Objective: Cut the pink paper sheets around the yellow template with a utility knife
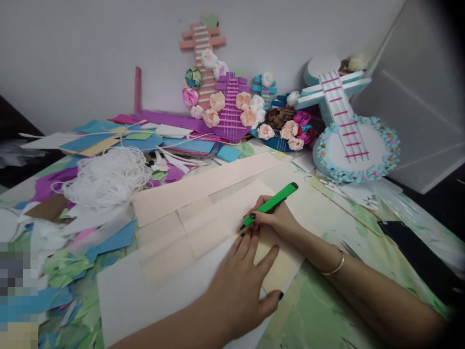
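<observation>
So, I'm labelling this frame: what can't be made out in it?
All in the head view:
Left hand: palm hidden beneath its own back.
Right hand: some fingers hidden behind the green tool.
Tool's tip: too small to tell blade or nib.
Black strip: one end lost in right-edge darkness.

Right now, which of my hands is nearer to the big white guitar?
Right: your right hand is in front and left of the guitar; your left hand is farther left and nearer you.

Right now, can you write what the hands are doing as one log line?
left hand: spread over white sheet | right hand: gripping green cutter | cutter tip: near left fingertips | white string: heaped at left
</observation>
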{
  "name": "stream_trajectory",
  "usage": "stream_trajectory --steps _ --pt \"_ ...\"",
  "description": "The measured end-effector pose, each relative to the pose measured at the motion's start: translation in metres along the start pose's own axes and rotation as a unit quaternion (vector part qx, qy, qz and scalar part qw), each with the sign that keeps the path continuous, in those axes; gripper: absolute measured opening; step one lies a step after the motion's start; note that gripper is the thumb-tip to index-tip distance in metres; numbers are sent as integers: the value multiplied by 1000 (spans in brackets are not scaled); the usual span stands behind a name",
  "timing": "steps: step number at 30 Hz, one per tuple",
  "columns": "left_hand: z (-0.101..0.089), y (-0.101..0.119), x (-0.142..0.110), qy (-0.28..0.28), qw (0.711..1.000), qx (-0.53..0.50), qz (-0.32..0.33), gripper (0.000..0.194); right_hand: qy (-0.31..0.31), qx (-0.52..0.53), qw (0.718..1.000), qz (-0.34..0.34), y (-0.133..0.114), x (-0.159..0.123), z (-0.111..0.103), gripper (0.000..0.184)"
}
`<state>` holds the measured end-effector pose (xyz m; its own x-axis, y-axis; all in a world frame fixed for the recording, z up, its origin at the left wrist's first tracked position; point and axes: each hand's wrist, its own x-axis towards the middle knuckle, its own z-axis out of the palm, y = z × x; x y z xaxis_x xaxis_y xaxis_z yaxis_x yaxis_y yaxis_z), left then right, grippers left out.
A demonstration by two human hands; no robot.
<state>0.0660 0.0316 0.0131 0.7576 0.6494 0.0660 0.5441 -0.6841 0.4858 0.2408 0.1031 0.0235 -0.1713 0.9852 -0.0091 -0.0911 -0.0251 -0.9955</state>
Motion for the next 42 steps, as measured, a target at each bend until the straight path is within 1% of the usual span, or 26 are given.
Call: stream_trajectory --steps 4,14,21,27,34,42 --pt "-1 1 0 -4 1000 1 -3 69 -5 21 1000 -3 1 1 -2 27" --pt "0 0 0 -7 1000 -1 -6 70 -4 15 1000 -8 1 1 -2 26" --pt "1 0 0 -7 1000 -4 -4 69 0 -13 1000 -4 -2 -1 0 26" --pt "-2 1 1 -11 1000 -6 -9 69 3 17 1000 -9 1 0 -1 26" --pt "-2 1 1 -16 1000 -7 -10 69 7 -20 1000 -8 -1 0 -2 26" --pt "1 -1 -1 2 1000 -7 -7 69 2 -31 1000 -3 -1 -3 -4 26"
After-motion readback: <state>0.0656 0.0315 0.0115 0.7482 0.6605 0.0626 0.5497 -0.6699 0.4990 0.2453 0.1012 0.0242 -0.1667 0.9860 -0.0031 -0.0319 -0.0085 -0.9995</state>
